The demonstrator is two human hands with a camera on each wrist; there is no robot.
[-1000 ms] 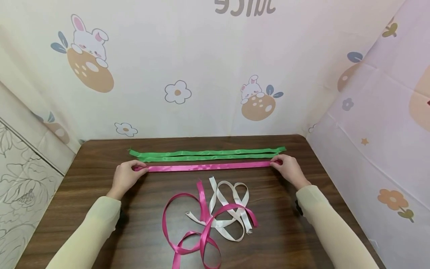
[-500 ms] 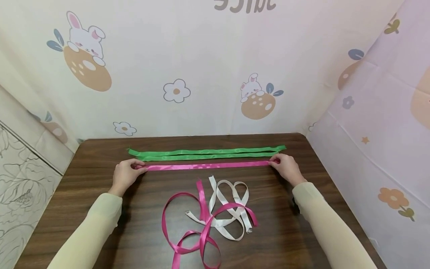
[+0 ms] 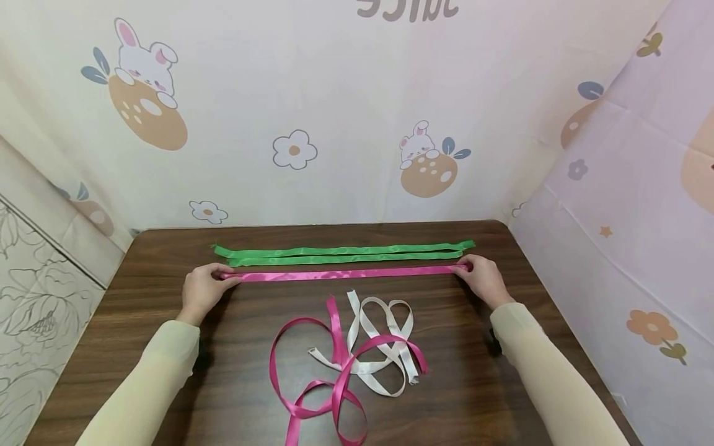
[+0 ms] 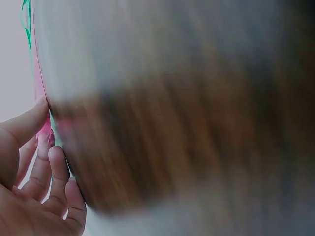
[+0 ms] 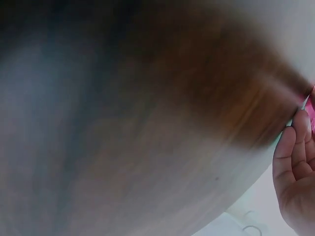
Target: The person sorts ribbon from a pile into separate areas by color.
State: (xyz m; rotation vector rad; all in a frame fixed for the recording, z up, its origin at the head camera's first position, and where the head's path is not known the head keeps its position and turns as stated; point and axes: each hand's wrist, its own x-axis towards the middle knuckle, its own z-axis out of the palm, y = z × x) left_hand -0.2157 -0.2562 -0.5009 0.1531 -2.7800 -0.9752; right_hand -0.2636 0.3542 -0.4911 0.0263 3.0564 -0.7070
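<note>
A pink ribbon [image 3: 346,274] is stretched straight from side to side, low over the table or on it. My left hand [image 3: 203,291] pinches its left end between thumb and fingers; the left wrist view shows the pink end [image 4: 43,125] at the thumb. At the other end my right hand [image 3: 484,279] pinches the ribbon, and a bit of pink [image 5: 310,110] shows by its fingers in the right wrist view. Just behind lies a green ribbon [image 3: 334,251] in two long strands, nearly parallel to the pink one.
Nearer me on the dark wooden table [image 3: 234,378] lie a loosely looped pink ribbon [image 3: 273,365] and a crossed white ribbon [image 3: 379,389], partly overlapping. A patterned cloth [image 3: 346,80] hangs behind the table's far edge, with another at the right.
Both hands have moved slightly apart, the left a little leftward and the right a little rightward, still holding the pink ribbon. The other ribbons lie as before.
</note>
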